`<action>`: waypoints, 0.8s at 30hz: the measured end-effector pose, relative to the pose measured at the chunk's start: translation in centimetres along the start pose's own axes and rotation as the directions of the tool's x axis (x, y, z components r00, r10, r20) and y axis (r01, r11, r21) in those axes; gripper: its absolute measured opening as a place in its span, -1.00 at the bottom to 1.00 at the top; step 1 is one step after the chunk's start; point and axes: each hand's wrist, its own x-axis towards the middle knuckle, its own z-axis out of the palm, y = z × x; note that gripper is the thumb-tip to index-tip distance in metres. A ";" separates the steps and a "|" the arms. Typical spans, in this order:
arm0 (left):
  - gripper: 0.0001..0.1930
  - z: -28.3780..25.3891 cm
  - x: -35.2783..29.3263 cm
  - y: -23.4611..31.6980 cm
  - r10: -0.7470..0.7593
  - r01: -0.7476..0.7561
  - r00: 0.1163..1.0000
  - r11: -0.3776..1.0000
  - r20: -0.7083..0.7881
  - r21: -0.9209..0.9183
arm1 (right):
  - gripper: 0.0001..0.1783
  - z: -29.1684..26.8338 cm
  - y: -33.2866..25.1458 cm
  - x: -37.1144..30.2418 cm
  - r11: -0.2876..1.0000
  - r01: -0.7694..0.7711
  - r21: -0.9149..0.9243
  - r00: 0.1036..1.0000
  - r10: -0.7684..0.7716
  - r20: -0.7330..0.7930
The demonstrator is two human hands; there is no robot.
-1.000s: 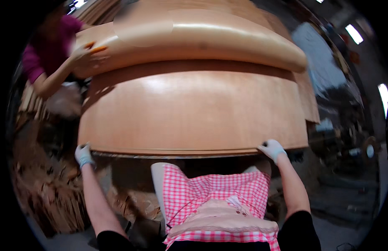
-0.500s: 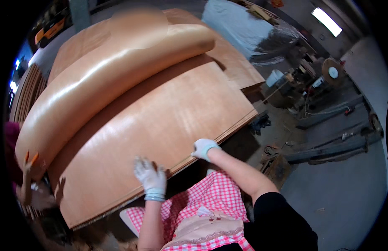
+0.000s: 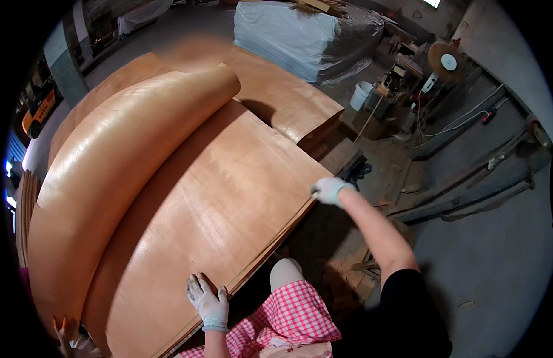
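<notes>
A broad, thin tan wood veneer sheet point(image 3: 216, 191) lies on a stack in front of me. Its far part is curled over into a long roll point(image 3: 127, 137). My left hand point(image 3: 209, 304), in a white glove with dirty fingertips, rests flat on the sheet by its near edge, fingers spread. At the sheet's right near corner is my gloved right hand point(image 3: 331, 191), its fingers curled closed. A small dark spot shows at those fingertips; what they hold is not clear. A narrow strip-like line point(image 3: 258, 256) runs along the near edge between my hands.
A co-worker's hand point(image 3: 64, 328) touches the roll's lower left end. Behind lies another veneer stack point(image 3: 288, 95), with a plastic-wrapped pile point(image 3: 276, 36) beyond. To the right stand a white bucket point(image 3: 361, 94), a machine with a round disc point(image 3: 446, 61) and metal beams point(image 3: 461, 197).
My right hand has moved right along the near edge to the corner. My left hand stays flat on the sheet. The view has swung, and the roll sits further left.
</notes>
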 end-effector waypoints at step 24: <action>-0.59 -2.2 -3.9 3.2 -0.021 -0.056 0.989 0.862 -0.146 -0.504 | -0.79 5.7 -10.1 -7.8 0.749 0.258 0.610 0.851 0.123 -0.511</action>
